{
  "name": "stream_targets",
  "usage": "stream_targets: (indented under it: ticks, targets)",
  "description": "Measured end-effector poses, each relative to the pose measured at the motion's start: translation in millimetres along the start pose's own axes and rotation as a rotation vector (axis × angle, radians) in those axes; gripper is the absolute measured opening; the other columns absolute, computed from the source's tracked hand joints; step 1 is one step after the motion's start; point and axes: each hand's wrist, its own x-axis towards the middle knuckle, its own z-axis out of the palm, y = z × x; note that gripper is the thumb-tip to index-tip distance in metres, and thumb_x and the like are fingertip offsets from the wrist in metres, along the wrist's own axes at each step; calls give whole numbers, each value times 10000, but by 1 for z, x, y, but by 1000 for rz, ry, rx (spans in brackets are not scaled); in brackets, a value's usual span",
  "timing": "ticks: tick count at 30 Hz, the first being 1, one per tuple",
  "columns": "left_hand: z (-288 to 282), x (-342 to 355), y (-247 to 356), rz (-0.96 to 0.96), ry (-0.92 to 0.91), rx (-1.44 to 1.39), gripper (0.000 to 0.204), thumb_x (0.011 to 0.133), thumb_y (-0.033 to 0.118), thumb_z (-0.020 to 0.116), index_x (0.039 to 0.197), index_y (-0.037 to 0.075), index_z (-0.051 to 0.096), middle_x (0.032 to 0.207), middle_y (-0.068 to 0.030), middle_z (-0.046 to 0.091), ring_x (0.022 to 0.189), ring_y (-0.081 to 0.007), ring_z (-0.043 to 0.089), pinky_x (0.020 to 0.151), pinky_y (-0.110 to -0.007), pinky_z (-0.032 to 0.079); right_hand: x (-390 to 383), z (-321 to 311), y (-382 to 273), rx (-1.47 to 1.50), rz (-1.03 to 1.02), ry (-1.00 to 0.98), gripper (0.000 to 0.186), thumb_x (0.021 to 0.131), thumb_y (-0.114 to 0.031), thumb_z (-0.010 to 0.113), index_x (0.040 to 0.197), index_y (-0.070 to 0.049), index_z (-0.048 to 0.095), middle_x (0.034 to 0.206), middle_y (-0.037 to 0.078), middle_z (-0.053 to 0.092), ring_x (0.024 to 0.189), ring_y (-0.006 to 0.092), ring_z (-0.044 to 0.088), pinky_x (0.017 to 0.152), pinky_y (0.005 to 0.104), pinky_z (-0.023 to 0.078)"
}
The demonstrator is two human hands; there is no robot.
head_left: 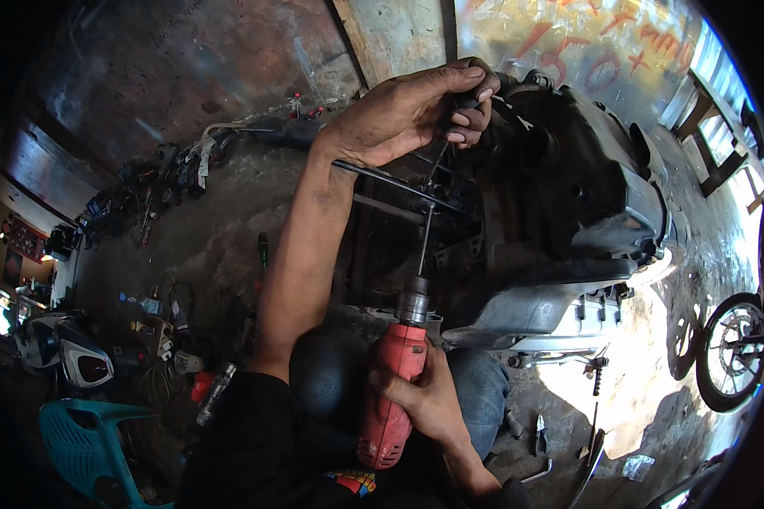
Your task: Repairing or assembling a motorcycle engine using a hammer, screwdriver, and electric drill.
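Red plastic first, in the head view: the power drill sits in my right hand, thumb and fingers wrapped round its body, probably so I can steady its weight close to my knees. My left hand is up ahead, fingers curled round a dark piece mostly hidden by them, perhaps to brace what lies below. The drill's long axis runs away from me, leaning slightly right; its thin bit points toward the metal frame beneath my left hand and seems to meet it. Dark bodywork stands right of that hand.
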Motion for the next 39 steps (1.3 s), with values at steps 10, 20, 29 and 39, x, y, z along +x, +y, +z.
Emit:
stream_targets:
  ticks: [10, 20, 29, 39]
  targets:
    - [1, 0, 1, -3, 4, 28, 277, 1062, 339, 475, 927, 98, 458, 796, 10, 387, 684, -85, 363, 673, -261, 403, -1, 2, -1, 12, -10, 11, 332, 813, -68, 788, 1048, -19, 559, 847, 20, 647, 765, 97, 611, 729, 292, 530]
    - [5, -2, 4, -1, 18, 61, 280, 1066, 343, 460, 925, 102, 456, 817, 0, 430, 684, -91, 371, 665, -257, 399, 0, 1, 1, 8, 6, -4, 355, 813, -84, 799, 1058, -14, 553, 861, 19, 645, 780, 94, 608, 740, 291, 528]
    - [3, -1, 3, 14, -8, 48, 282, 1071, 342, 450, 925, 102, 458, 816, 3, 430, 686, -88, 372, 660, -255, 396, 0, 3, 1, -3, -13, 4, 354, 813, -74, 798, 1061, -14, 553, 858, 19, 648, 773, 89, 608, 733, 286, 529]
    - [2, -1, 2, -14, -22, -4, 273, 1073, 341, 454, 970, 89, 481, 794, 22, 389, 697, -87, 384, 666, -247, 388, -1, 3, 0, 40, 10, -8, 350, 818, -67, 791, 1070, -21, 554, 873, 23, 648, 786, 92, 609, 739, 294, 533]
